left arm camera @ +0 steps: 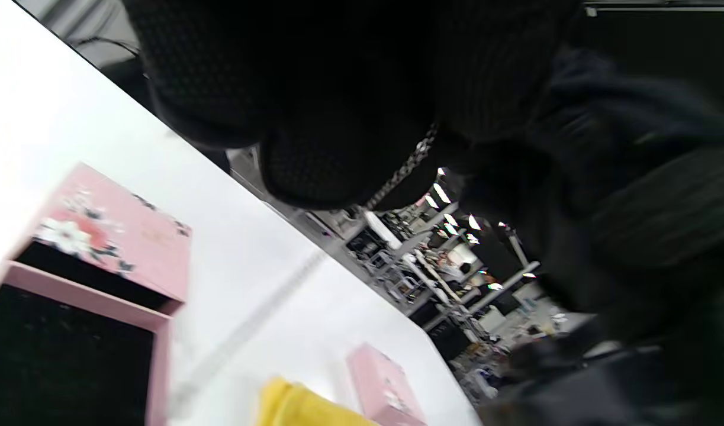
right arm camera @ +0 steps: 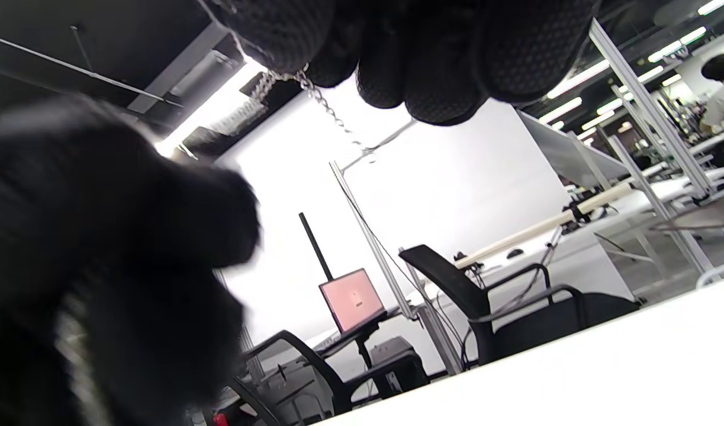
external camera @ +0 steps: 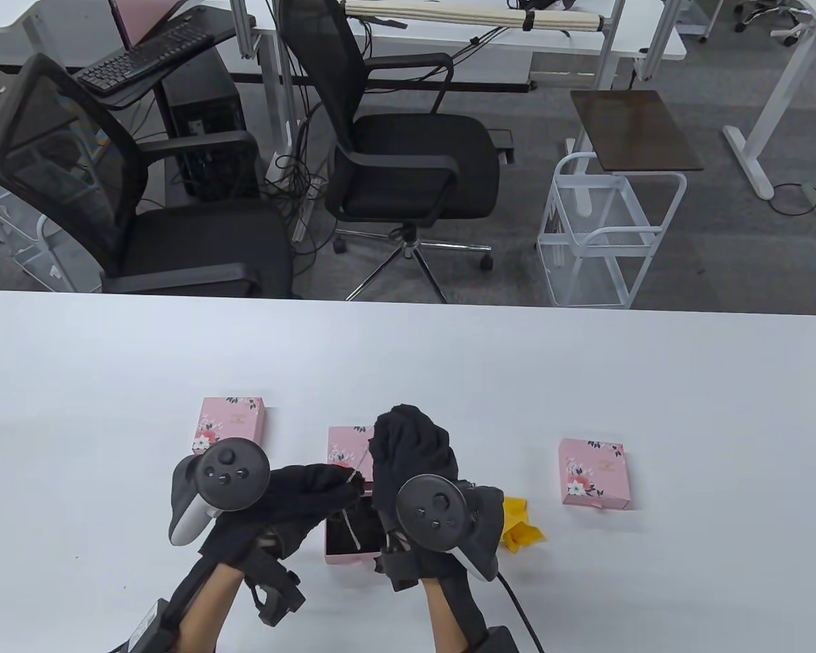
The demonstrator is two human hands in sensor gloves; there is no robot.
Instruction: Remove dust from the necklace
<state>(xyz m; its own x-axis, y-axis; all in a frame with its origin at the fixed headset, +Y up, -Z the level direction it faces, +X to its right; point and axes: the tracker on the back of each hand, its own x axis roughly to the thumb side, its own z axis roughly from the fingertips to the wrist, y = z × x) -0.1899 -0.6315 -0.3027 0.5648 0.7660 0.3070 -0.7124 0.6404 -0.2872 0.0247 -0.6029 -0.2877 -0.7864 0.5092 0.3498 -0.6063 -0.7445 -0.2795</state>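
From the table view I see my left hand [external camera: 313,486] with its fingers closed on the upper end of the necklace [external camera: 351,525] — the thin chain hangs from those fingertips, its long axis running down and slightly toward me, into the open pink box [external camera: 343,559] below. That box has a dark lining, and only the chain's lower end shows inside it; its flowered lid [external camera: 348,445] lies just behind. My right hand [external camera: 415,456] is raised above the box with the fingers bunched, and I cannot tell from here what it holds. A yellow cloth [external camera: 519,525] lies on the table [external camera: 585,381] just right of that hand, and two more closed pink boxes [external camera: 231,425] sit to either side. In the left wrist view the chain emerges between the curled fingers [left arm camera: 314,160] and slants down-left, blurred. In the right wrist view the right hand's fingertips [right arm camera: 444,77] curl in, pinching a short run of chain — it dangles down-right.
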